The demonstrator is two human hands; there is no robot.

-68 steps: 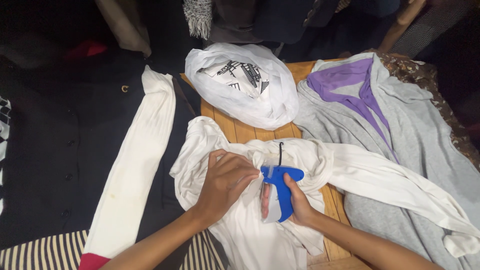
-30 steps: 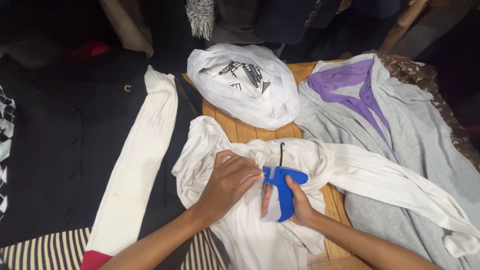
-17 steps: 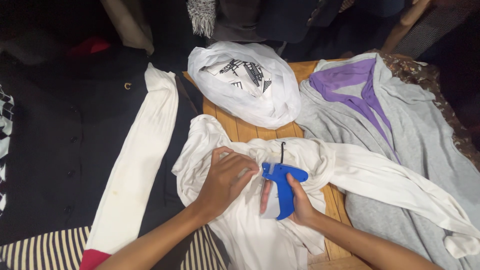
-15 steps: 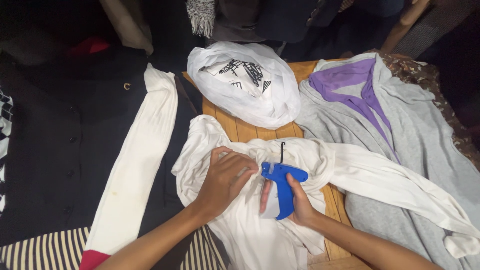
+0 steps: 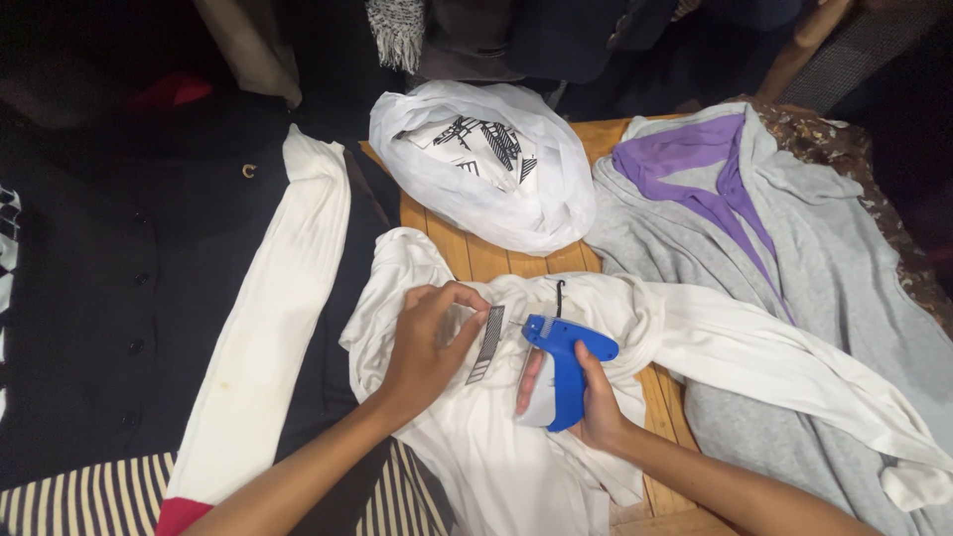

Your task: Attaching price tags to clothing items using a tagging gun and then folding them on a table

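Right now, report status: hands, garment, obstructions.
Left hand pinching paper tag on white garment. Right hand gripping blue tagging gun. Nothing between them.

A person's left hand (image 5: 422,347) is pinching a striped paper tag (image 5: 486,343) against a white garment (image 5: 496,447), while the right hand (image 5: 586,402) is gripping a blue tagging gun (image 5: 561,372) just beside it

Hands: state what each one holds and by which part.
Right hand grips the blue tagging gun by its handle. Left hand pinches the striped tag at its top end, against the white garment.
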